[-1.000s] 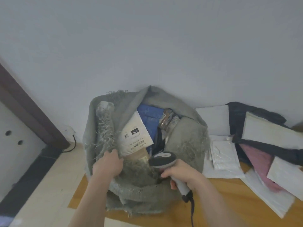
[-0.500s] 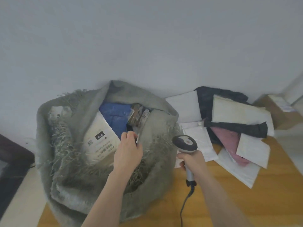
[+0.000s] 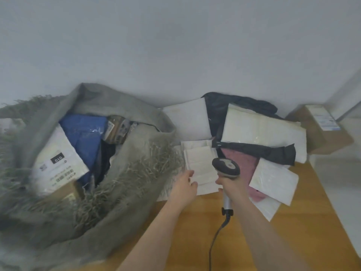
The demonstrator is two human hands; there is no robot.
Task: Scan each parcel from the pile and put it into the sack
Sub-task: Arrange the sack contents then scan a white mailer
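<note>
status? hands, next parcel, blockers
Left hand open, reaching white parcel on pile. Right hand gripping scanner. Sack open, path clear.

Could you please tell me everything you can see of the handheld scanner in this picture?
The scanner is a corded handheld unit with a dark, rounded head bearing a light grey patch on top, and a pale grey handle. It stands roughly upright, head tipped away from the person toward the parcels beyond it. The right hand grips the handle just below the head. A dark collar ends the handle, and a black cable trails down toward the bottom of the frame over the wooden table. Its scanning window is not visible.
</note>
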